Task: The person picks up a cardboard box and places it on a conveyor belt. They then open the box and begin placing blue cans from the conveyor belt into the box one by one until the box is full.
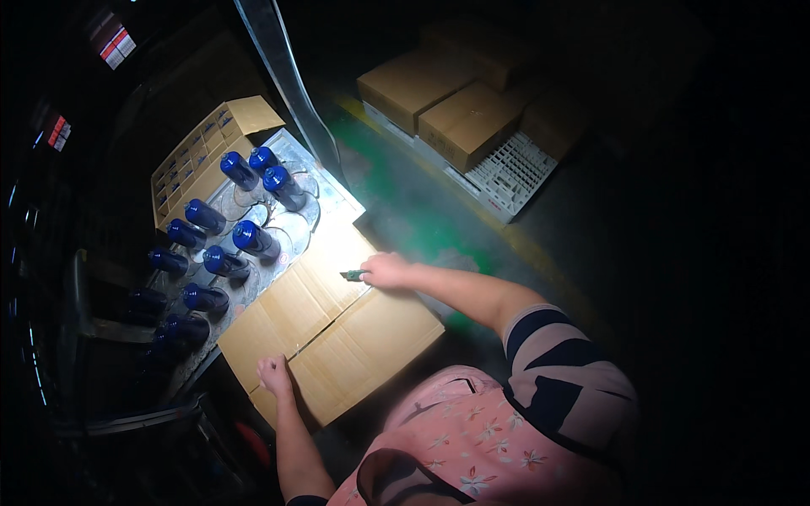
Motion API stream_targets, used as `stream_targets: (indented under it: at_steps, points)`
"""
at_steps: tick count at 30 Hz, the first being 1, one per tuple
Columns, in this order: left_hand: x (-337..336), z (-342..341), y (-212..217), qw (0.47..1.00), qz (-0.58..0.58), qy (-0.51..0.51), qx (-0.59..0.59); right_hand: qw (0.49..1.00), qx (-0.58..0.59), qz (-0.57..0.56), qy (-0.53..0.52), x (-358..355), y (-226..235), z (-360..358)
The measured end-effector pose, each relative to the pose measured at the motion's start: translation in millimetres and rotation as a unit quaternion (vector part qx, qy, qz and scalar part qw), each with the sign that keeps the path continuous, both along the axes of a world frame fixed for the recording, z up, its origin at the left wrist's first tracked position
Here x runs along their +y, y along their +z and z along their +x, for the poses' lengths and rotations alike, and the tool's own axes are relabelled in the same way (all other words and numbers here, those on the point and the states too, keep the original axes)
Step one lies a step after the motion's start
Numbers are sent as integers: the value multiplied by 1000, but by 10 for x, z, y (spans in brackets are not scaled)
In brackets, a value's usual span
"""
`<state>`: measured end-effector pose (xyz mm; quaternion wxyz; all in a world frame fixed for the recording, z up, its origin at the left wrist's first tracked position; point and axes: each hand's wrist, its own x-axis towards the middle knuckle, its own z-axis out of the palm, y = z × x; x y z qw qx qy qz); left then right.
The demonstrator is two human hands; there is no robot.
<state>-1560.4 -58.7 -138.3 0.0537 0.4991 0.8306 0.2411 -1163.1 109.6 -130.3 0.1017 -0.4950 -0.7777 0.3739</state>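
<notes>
Standing in loose rows at the left, glossy dark-blue cylindrical bottles with small pale tips (256, 242) are crowding the pale, worn-topped desk (344, 202), the leftmost ones fading into shadow. Just beyond them, an open brown cardboard carton with a grid of dividers (190, 173) is sitting with one flap folded outward. Next, the bare left hand (274, 375) is resting on the left part of a large tan cardboard box with its top flaps folded down (367, 350); its fingers are curling inward, though whether they are pinching anything I cannot tell. The box is lying between the bottles and the person's body, its flaps meeting along a narrow dark gap. A grey metal post (291, 80) is rising behind the desk. Over the brightly lit far part of the box, a green-handled cutter with a dark blade (352, 276) is pointing leftward; the bare right hand (388, 270) is gripping it with fingers closed around the handle. Farther right, brown cardboard cartons (469, 122) are resting on a white slatted plastic pallet (513, 181).
</notes>
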Motion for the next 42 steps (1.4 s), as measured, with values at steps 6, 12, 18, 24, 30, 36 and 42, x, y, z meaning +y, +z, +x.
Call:
stream_targets:
  at_steps: [6, 12, 18, 24, 30, 36, 42]
  points:
    - [-157, -199, 119, 991, -87, -24, -99, 1000, -28, -9, 9, -356, 299, -86]
    - [-284, 313, 451, 973, -205, -105, -13, 993, -113, 12, -43, -708, 358, 78]
    - [-1341, 615, 1535, 989, 52, -131, 45, 963, 149, -200, -105, -1279, 1139, 349]
    - [-3047, 851, 1491, 974, 10, -128, -189, 909, 97, -406, 2, -2627, 1463, 686]
    - [-3791, 747, -110, 880, -130, 52, -454, 918, -67, -390, -6, -3432, 539, 227]
    - [-2981, 339, -683, 845, -94, 75, -520, 946, 53, -304, -99, -3396, 393, -172]
    - [-2463, -2, -661, 738, -78, 192, -642, 974, 114, -88, -175, -2790, 332, -742]
